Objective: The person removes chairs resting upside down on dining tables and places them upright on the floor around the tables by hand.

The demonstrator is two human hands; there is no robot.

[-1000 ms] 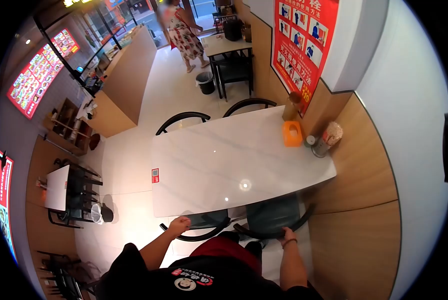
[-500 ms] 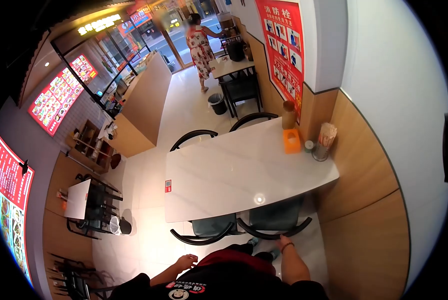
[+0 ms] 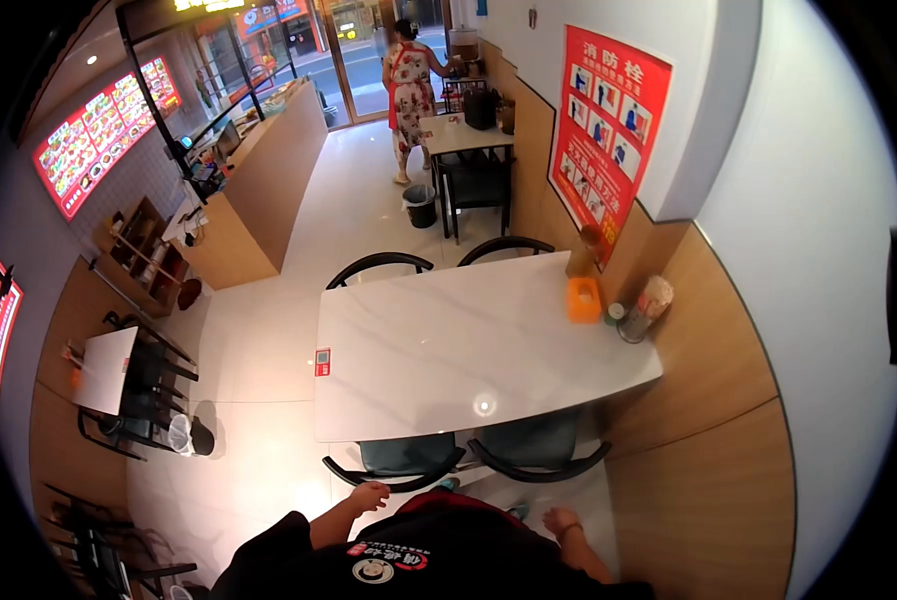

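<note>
My left hand (image 3: 371,496), fingers loosely curled, is at the curved black back of the left chair (image 3: 409,455); whether it touches the chair I cannot tell. I see nothing held in it. My right hand (image 3: 561,522) hangs empty with its fingers loose, a little below the back of the right chair (image 3: 531,445). Both chairs have dark green seats pushed partly under a white marbled table (image 3: 469,350). On the table's wall side stand an orange tissue box (image 3: 584,299), a small jar (image 3: 615,313), a holder of wrapped chopsticks (image 3: 648,310) and a brown bottle (image 3: 586,250).
Two black chairs (image 3: 379,268) stand across the table. Beyond are a waste bin (image 3: 420,206), another table (image 3: 459,134) and a person (image 3: 409,95) in a floral dress. A wooden counter (image 3: 259,190) runs along the left. A wood-panelled wall (image 3: 699,400) borders the right.
My right hand has come off the right chair's back and drawn down. My left hand has moved up to the left chair. The view has shifted; the far person has stepped slightly.
</note>
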